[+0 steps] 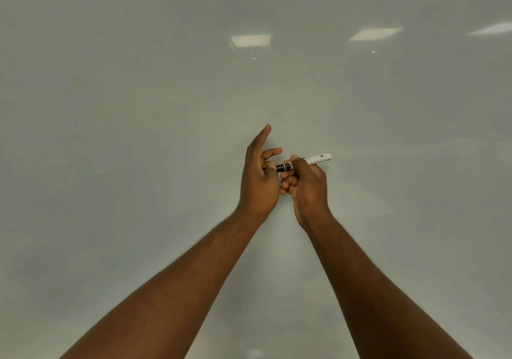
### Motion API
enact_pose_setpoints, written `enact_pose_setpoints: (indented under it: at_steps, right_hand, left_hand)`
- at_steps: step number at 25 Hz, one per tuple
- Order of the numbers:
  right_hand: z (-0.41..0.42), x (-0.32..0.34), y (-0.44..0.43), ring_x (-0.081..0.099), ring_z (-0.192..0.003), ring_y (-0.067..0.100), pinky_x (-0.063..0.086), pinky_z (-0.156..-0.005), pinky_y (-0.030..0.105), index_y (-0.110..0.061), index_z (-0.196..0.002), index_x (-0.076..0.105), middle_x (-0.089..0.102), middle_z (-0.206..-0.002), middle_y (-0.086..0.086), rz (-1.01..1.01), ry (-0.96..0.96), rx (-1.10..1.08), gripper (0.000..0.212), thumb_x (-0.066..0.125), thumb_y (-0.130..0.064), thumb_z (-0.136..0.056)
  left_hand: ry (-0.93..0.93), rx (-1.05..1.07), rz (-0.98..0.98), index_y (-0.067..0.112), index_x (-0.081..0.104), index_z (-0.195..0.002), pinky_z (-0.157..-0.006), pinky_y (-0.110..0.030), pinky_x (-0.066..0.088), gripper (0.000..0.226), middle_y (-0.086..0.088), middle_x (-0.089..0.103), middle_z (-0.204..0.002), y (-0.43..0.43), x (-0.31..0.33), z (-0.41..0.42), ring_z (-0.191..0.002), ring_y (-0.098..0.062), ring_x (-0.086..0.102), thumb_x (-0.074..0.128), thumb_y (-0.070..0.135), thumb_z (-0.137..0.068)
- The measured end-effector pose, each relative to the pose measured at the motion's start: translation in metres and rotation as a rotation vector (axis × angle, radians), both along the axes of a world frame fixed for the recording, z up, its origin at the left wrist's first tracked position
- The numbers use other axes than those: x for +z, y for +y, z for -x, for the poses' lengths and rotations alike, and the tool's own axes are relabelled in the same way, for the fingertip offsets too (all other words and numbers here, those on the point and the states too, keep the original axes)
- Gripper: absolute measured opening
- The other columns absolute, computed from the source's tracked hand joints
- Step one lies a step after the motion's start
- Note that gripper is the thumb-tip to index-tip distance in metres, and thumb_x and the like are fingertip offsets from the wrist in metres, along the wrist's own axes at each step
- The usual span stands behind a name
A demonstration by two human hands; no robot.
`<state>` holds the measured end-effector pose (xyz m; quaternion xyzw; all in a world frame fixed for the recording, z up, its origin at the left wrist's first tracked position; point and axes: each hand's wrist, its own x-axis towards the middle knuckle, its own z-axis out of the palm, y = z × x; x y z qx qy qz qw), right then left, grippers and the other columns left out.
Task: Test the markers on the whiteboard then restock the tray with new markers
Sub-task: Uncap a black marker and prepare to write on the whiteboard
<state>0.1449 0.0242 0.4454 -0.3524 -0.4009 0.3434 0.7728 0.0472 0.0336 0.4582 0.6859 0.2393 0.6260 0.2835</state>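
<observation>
A white marker [315,159] with a black end lies roughly level in front of the whiteboard [138,109]. My right hand [304,184] is wrapped around its barrel, and the white rear end sticks out to the right. The black end [284,167] points left into my left hand [259,176], whose thumb and lower fingers pinch it while the index finger points up. Whether the cap is on or off is hidden by the fingers. The whiteboard fills the view and bears no marks. No tray is in view.
The glossy board reflects several ceiling light panels [250,40] near the top. Both forearms reach up from the bottom edge of the view.
</observation>
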Motion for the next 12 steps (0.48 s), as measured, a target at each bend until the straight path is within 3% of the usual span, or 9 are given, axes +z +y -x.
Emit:
enact_pose_setpoints:
  at_steps: [5,10,12]
  right_hand:
    - [0.004,-0.004,0.001,0.055,-0.052,0.018,0.049,-0.054,0.033,-0.007,-0.086,0.068,0.063,-0.065,0.010,-0.010,-0.026,0.012,0.023,0.057,-0.021,-0.101]
    - [0.011,-0.007,0.000,0.058,-0.055,0.014,0.052,-0.058,0.030,-0.012,-0.083,0.067,0.063,-0.060,0.001,-0.012,-0.023,-0.009,0.021,0.057,-0.020,-0.101]
    - [0.014,-0.009,0.000,0.059,-0.057,0.010,0.052,-0.060,0.029,-0.013,-0.083,0.066,0.063,-0.059,-0.004,-0.005,-0.039,-0.026,0.021,0.057,-0.020,-0.101]
  left_hand:
    - [-0.168,-0.142,0.116,0.029,0.035,-0.148,-0.082,-0.011,0.048,0.069,0.011,0.037,-0.153,-0.006,0.000,-0.002,-0.134,-0.006,0.046,0.038,-0.013,-0.093]
    - [-0.268,-0.156,0.148,0.024,0.035,-0.149,-0.079,-0.013,0.051,0.059,0.005,0.039,-0.152,-0.015,-0.002,-0.006,-0.130,-0.011,0.052,0.036,-0.006,-0.098]
    - [-0.277,-0.140,0.140,0.025,0.036,-0.148,-0.077,-0.019,0.055,0.056,0.012,0.041,-0.150,-0.019,-0.008,-0.009,-0.127,-0.008,0.055,0.036,-0.003,-0.100]
